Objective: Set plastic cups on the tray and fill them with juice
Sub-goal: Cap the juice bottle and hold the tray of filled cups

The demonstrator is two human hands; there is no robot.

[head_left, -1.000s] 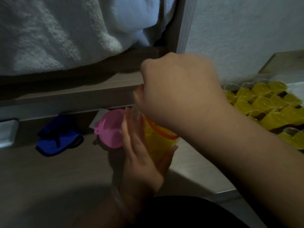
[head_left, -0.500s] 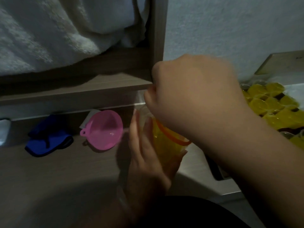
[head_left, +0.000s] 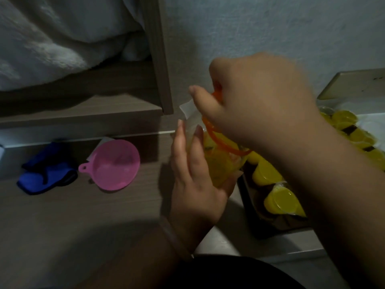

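My left hand (head_left: 193,180) grips a clear plastic cup (head_left: 220,167) of yellow juice from its left side, just above the table. A clear plastic film (head_left: 188,110) sticks up over the cup's top. My right hand (head_left: 262,101) is above the cup and pinches an orange band (head_left: 226,143) that loops around the cup's top. To the right lies a dark tray (head_left: 262,230) holding several sealed cups of yellow juice (head_left: 281,202); my right forearm hides much of it.
A pink funnel (head_left: 113,165) lies on the wooden table (head_left: 73,215) to the left, and a blue cloth (head_left: 44,174) lies beyond it. A wooden shelf post (head_left: 159,59) and a white blanket (head_left: 52,38) stand behind. A textured wall is at the back right.
My right hand has risen and pulled the orange band up over the cup's top. The view has shifted, so the funnel sits further left and more of the tray shows.
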